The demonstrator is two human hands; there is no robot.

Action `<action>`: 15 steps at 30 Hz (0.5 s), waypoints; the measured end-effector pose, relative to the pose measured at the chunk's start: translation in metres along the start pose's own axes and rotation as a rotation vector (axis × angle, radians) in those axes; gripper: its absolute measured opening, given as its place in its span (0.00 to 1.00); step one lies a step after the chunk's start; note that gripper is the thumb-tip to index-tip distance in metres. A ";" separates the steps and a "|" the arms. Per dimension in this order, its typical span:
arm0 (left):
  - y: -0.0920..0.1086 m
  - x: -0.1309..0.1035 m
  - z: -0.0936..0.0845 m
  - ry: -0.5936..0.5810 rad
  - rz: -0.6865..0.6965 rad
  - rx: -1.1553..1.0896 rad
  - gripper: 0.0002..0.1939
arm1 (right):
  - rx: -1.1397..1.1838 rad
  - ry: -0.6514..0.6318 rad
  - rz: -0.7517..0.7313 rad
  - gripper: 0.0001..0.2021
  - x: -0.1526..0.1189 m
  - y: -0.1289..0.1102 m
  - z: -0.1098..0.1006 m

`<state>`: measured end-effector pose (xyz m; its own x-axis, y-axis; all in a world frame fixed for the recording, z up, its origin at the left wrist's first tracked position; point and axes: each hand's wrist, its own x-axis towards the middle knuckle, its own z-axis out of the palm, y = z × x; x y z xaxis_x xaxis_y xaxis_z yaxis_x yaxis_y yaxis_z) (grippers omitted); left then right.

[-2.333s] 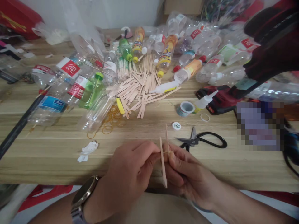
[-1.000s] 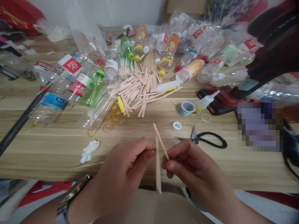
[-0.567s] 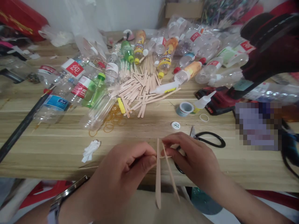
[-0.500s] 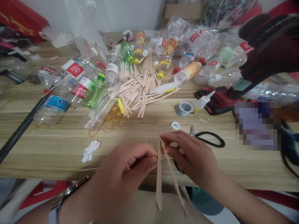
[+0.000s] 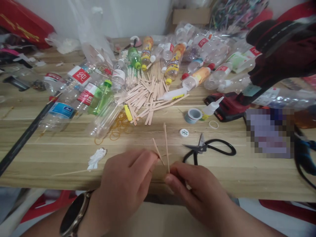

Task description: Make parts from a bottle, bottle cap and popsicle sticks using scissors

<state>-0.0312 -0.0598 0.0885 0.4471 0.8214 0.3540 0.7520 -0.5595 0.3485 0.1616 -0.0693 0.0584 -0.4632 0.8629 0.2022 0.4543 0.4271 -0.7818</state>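
1. Left hand [image 5: 123,184] and right hand [image 5: 195,191] meet at 6 o'clock, over the near edge of the wooden table [image 5: 61,154]. Both are closed in pinch grips on two thin craft sticks [image 5: 166,144].
2. The left thumb and fingers pinch the shorter stick, which tilts toward 11 o'clock. The right fingertips pinch the base of the longer stick, which stands near upright toward 12 o'clock.
3. Change: half a second ago the sticks hung down past the table edge toward 6 o'clock, spread in a narrow V with the joined end up. Now they point up and away, joined end low between the fingers. The pair has been flipped end for end.
4. Judgement: the crossing point sits hidden between the fingertips, so whether a rubber band binds it I cannot tell.
5. Black scissors [image 5: 209,149] lie at 3 o'clock of the hands, uncovered again; the right hand has drawn back off them.
6. Loose stick pile [image 5: 148,97] at 12 o'clock, rubber bands [image 5: 118,126] at 11 o'clock, empty plastic bottles [image 5: 81,92] beyond; unchanged.
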 end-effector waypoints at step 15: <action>-0.003 -0.007 0.005 -0.085 0.173 0.031 0.11 | -0.279 0.224 -0.278 0.19 0.013 -0.017 -0.033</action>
<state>-0.0347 -0.0630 0.0807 0.6090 0.7207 0.3313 0.6748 -0.6902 0.2613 0.1731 -0.0564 0.0936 -0.4344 0.7293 0.5286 0.5379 0.6808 -0.4972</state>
